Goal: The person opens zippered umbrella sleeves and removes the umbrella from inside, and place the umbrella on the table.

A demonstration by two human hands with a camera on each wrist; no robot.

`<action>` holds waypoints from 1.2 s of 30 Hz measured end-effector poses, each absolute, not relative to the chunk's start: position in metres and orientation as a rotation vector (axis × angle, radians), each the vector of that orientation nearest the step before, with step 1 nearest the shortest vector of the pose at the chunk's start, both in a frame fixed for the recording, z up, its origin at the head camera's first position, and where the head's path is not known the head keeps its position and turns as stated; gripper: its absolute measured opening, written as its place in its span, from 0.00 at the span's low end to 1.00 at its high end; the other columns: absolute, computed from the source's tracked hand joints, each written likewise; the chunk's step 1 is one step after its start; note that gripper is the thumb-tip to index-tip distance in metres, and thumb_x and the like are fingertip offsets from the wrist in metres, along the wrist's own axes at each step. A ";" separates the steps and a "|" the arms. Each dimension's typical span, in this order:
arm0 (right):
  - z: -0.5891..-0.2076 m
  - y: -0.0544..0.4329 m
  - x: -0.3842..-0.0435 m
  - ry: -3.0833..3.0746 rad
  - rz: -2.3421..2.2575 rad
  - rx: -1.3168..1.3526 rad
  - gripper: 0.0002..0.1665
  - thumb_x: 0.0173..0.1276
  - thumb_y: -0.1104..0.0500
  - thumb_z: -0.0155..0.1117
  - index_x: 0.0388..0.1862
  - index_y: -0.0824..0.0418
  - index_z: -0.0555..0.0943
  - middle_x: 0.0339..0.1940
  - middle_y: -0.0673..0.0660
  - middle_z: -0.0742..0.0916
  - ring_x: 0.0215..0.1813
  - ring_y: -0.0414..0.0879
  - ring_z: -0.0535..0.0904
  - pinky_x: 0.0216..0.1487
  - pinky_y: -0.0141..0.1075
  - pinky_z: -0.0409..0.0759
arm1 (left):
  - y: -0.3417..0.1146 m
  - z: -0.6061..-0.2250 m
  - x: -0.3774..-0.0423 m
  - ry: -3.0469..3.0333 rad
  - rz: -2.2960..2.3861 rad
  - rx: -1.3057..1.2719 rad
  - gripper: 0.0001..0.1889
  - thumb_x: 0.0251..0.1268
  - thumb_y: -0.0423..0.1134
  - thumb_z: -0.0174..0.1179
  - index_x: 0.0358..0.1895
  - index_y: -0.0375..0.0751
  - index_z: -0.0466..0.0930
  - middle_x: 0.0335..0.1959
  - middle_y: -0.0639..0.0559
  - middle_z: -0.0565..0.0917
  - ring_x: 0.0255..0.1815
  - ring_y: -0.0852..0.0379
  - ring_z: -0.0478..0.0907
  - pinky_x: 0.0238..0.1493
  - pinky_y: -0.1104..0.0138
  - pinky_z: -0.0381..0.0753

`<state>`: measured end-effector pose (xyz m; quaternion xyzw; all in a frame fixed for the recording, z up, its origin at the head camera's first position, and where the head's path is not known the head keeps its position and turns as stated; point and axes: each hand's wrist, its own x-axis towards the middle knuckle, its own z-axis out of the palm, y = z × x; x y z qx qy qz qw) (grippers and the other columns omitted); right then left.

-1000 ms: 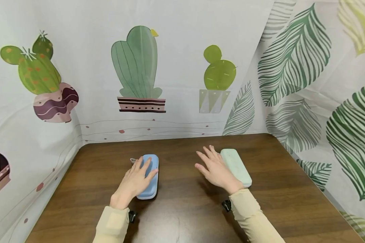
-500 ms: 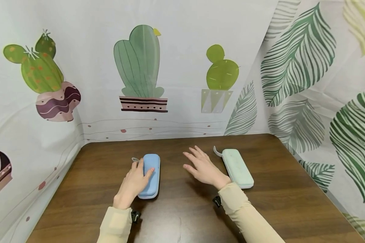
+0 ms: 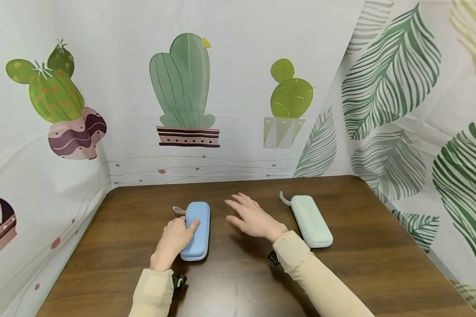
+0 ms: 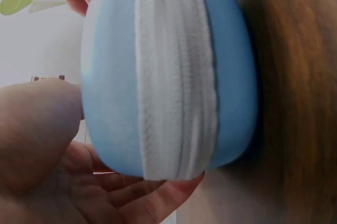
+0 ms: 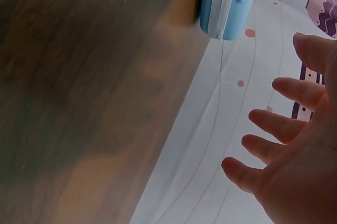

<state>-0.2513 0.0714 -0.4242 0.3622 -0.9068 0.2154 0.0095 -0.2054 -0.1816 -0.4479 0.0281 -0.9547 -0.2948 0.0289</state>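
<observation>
Though blue overall, a pale-zipped case (image 3: 200,237)

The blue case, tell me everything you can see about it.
The blue case is long and rounded, with a smooth shell that looks semi-rigid. A pale zipper band circles its side and looks closed where visible; a pale strap sticks out near its far left corner. It lies flat on the brown table, lengthwise away from the person. The left hand grips it, thumb on top, fingers at its left side.
</observation>
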 end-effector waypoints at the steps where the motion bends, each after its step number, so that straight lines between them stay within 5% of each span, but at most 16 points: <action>1: -0.424 0.070 -0.252 -2.837 0.675 1.134 0.32 0.77 0.45 0.52 0.73 0.59 0.67 0.73 0.65 0.67 0.76 0.61 0.52 0.70 0.59 0.54 | -0.182 -0.448 -0.206 -2.945 -0.924 0.093 0.22 0.70 0.52 0.57 0.43 0.31 0.80 0.36 0.38 0.83 0.38 0.40 0.81 0.39 0.49 0.77; 12: -0.430 0.049 -0.267 -2.877 0.775 1.183 0.31 0.77 0.46 0.51 0.73 0.59 0.67 0.72 0.62 0.68 0.74 0.55 0.60 0.70 0.50 0.60 | -0.184 -0.446 -0.210 -2.984 -0.967 0.074 0.29 0.71 0.52 0.57 0.57 0.24 0.75 0.49 0.32 0.81 0.47 0.36 0.79 0.46 0.47 0.77; 36: -0.423 0.003 -0.308 -2.932 1.029 1.156 0.24 0.76 0.54 0.53 0.64 0.65 0.76 0.63 0.59 0.79 0.66 0.50 0.72 0.63 0.42 0.71 | -0.180 -0.444 -0.216 -3.056 -0.913 -0.128 0.27 0.72 0.45 0.58 0.63 0.25 0.71 0.54 0.31 0.80 0.48 0.40 0.79 0.49 0.47 0.75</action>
